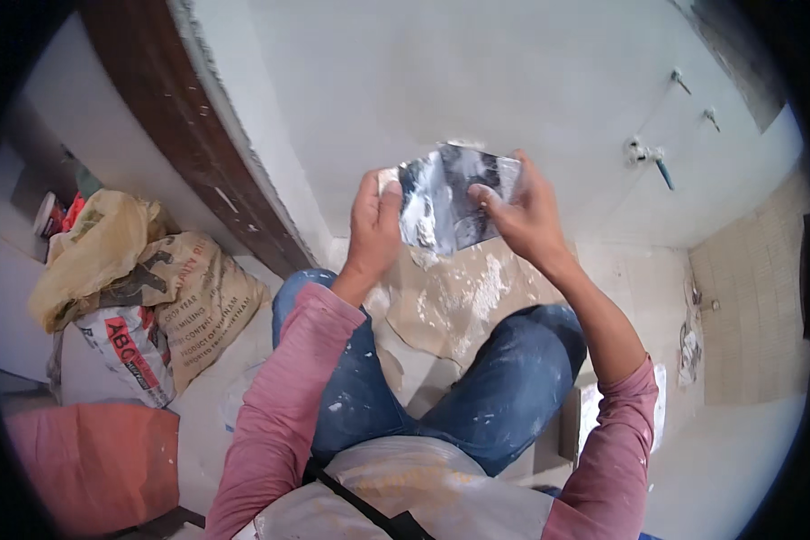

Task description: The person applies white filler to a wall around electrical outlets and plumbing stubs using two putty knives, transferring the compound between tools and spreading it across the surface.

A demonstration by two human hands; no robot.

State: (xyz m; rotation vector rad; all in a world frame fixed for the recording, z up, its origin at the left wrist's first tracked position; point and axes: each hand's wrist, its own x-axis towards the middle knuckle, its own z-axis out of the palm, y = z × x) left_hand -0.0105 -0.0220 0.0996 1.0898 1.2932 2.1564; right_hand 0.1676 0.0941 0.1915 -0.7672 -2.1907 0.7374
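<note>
In front of the wall, my left hand (374,220) is closed on the left edge of a shiny metal putty spreader (421,202), smeared with white paste. My right hand (526,214) grips a darker metal putty spreader (462,200), its thumb pressed on the face and its fingers behind. The two metal faces meet at an angle along the middle; whether they are separate blades or one bent sheet, I cannot tell. White paste clings to the lower edge and the left corner. Below lies a brown paper sheet (423,301) dotted with white crumbs.
Left on the floor are a brown woven sack (209,306), a white and red bag (128,355) and yellowish plastic sheeting (108,247). A red-orange surface (94,463) lies nearer. A dark wooden door frame (184,135) rises left; a tap (648,155) juts from the wall at right.
</note>
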